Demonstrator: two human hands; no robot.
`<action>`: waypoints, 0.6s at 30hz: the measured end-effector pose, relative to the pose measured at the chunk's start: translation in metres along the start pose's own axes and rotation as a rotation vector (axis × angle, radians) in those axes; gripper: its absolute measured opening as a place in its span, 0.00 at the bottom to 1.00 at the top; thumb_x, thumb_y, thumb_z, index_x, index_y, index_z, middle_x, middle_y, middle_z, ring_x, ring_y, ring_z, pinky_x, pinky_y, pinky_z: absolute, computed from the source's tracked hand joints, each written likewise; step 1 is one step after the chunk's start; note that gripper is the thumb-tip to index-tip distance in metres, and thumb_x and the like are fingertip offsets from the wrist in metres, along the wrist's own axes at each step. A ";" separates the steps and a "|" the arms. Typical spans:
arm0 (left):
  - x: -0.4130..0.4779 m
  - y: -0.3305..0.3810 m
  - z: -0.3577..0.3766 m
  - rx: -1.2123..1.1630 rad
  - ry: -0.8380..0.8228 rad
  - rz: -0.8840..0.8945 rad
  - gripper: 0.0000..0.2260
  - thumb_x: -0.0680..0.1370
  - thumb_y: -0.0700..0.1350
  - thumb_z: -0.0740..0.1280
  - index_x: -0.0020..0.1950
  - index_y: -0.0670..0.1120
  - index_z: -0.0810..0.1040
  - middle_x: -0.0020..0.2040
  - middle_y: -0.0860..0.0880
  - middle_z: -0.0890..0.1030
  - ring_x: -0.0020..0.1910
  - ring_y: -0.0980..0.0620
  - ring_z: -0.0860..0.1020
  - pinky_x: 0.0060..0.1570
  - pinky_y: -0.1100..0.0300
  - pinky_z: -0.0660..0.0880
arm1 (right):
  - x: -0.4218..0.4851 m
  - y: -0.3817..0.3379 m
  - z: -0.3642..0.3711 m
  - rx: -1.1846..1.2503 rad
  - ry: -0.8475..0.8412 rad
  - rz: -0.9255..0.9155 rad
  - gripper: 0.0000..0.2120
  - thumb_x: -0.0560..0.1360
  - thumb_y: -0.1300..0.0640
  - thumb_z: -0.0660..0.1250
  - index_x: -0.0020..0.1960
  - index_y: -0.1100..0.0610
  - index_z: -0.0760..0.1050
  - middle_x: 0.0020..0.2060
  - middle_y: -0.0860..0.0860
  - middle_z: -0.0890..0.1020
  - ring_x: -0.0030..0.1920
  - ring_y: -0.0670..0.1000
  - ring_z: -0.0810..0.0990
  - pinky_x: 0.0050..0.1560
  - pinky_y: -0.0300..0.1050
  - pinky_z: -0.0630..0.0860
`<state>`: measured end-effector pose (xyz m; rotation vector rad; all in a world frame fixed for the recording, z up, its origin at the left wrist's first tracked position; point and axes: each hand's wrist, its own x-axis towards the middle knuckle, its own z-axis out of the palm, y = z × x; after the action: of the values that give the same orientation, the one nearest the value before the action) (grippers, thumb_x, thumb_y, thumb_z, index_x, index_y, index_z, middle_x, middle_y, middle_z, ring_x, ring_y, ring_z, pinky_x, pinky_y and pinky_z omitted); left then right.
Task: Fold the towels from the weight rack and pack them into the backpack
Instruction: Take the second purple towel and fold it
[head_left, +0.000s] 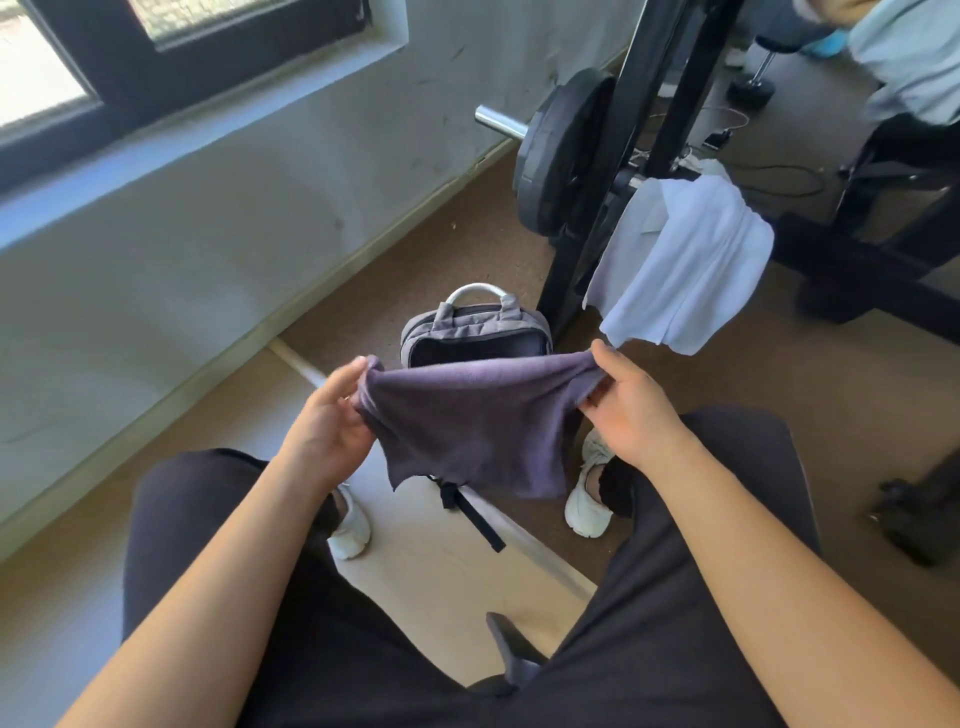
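Observation:
A dark purple towel (478, 426) hangs stretched between my two hands above my knees. My left hand (332, 415) pinches its left top corner and my right hand (631, 410) pinches its right top corner. Just behind the towel a grey backpack (475, 325) stands on the floor with its top open and a white handle up; the towel hides its lower part. A white towel (685, 265) is draped over a bar of the black weight rack (618, 156) at the right.
A black weight plate (558, 156) on a steel bar sits on the rack. The grey wall (234, 218) with a window runs along the left. My legs in dark trousers and white shoes flank the backpack. A dumbbell (753, 83) and cables lie far right.

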<state>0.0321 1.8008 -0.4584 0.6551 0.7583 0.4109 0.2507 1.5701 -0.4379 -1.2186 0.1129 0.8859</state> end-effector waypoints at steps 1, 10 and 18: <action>0.001 -0.002 0.000 0.072 0.019 -0.012 0.15 0.82 0.46 0.65 0.39 0.46 0.86 0.37 0.49 0.85 0.38 0.54 0.84 0.48 0.61 0.77 | 0.001 0.001 -0.001 -0.077 0.029 -0.028 0.15 0.80 0.52 0.67 0.63 0.59 0.78 0.60 0.58 0.83 0.65 0.58 0.79 0.64 0.53 0.75; 0.001 0.003 -0.007 0.132 0.193 0.275 0.03 0.82 0.44 0.67 0.50 0.49 0.81 0.45 0.52 0.83 0.46 0.54 0.81 0.55 0.59 0.73 | 0.000 0.001 -0.006 -0.528 0.272 -0.152 0.05 0.76 0.49 0.73 0.44 0.49 0.82 0.49 0.49 0.85 0.57 0.52 0.81 0.64 0.56 0.78; -0.001 0.013 -0.013 0.203 0.133 0.480 0.12 0.82 0.43 0.67 0.39 0.51 0.81 0.46 0.51 0.86 0.52 0.53 0.83 0.61 0.59 0.75 | -0.003 -0.010 -0.003 -0.261 0.163 -0.254 0.07 0.76 0.51 0.73 0.46 0.54 0.81 0.51 0.47 0.85 0.62 0.49 0.79 0.72 0.52 0.68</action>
<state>0.0206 1.8148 -0.4563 1.0132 0.7721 0.8303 0.2565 1.5658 -0.4298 -1.5116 -0.0288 0.5907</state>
